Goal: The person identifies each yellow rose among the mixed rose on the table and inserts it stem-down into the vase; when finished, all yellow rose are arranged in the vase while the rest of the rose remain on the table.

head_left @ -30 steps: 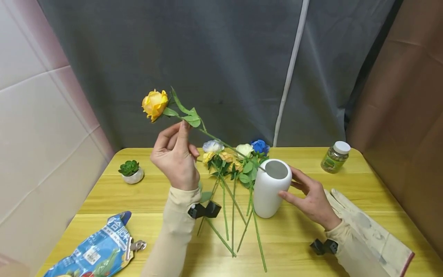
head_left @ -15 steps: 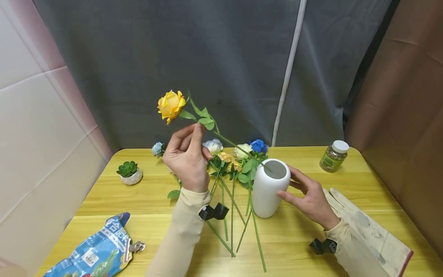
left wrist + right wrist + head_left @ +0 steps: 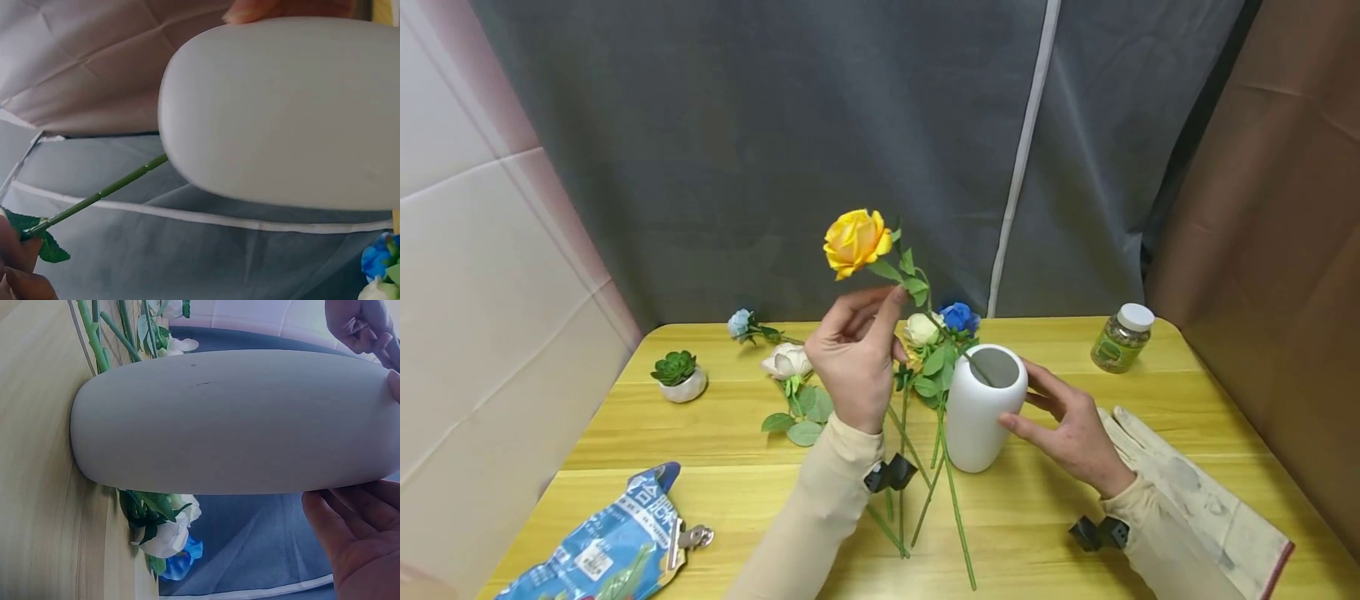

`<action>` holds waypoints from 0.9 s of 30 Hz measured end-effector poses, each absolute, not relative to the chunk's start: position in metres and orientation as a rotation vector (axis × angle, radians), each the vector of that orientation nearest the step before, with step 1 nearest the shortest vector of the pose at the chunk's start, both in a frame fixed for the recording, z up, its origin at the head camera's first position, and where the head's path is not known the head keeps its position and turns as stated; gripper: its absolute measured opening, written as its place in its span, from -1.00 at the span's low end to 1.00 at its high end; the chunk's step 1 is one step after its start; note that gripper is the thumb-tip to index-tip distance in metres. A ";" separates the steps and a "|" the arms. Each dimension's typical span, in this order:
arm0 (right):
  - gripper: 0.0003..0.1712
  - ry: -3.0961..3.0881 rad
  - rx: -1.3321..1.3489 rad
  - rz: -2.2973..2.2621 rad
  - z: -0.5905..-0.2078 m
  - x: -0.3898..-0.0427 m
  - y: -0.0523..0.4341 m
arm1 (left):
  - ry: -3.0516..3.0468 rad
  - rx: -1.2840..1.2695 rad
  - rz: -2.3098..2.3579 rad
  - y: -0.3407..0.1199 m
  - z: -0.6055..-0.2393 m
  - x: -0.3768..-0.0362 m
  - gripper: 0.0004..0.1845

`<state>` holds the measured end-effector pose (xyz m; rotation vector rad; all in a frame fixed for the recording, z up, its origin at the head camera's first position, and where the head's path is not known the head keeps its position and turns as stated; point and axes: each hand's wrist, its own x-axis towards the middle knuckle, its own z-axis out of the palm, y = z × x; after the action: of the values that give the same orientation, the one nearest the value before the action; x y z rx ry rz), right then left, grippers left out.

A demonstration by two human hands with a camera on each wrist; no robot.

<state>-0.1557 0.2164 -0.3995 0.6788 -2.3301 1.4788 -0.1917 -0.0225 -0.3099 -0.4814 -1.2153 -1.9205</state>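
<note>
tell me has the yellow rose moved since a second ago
Yes. The yellow rose, pinched by the left hand, has swung rightward toward the white vase, which has stayed put under the right hand.

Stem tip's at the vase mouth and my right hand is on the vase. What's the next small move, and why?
Probably tip the rose more upright and lower it. The left hand pinches the stem just under the leaves, and the stem slants down with its end just inside the vase mouth, so most of it is not yet in. The right hand rests against the vase's side, steadying it.
</note>
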 end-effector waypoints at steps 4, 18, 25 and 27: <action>-0.23 -2.336 0.677 1.479 -0.399 -0.155 0.216 | -1.320 -0.510 -1.903 -0.015 -0.315 -0.189 -0.92; -0.23 -2.340 0.681 1.453 -0.399 -0.157 0.217 | -1.695 -0.607 -1.690 0.003 -0.333 -0.181 -0.92; -0.22 -2.391 0.657 1.428 -0.398 -0.156 0.217 | -1.840 -0.679 -1.541 0.007 -0.341 -0.181 -0.92; -0.22 -2.399 0.651 1.427 -0.398 -0.156 0.217 | -1.896 -0.684 -1.499 0.008 -0.343 -0.180 -0.92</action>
<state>-0.1558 0.2172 -0.3977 0.6512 -2.3990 1.4267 -0.1804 0.0079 -0.3425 -0.6843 -1.8957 -1.4987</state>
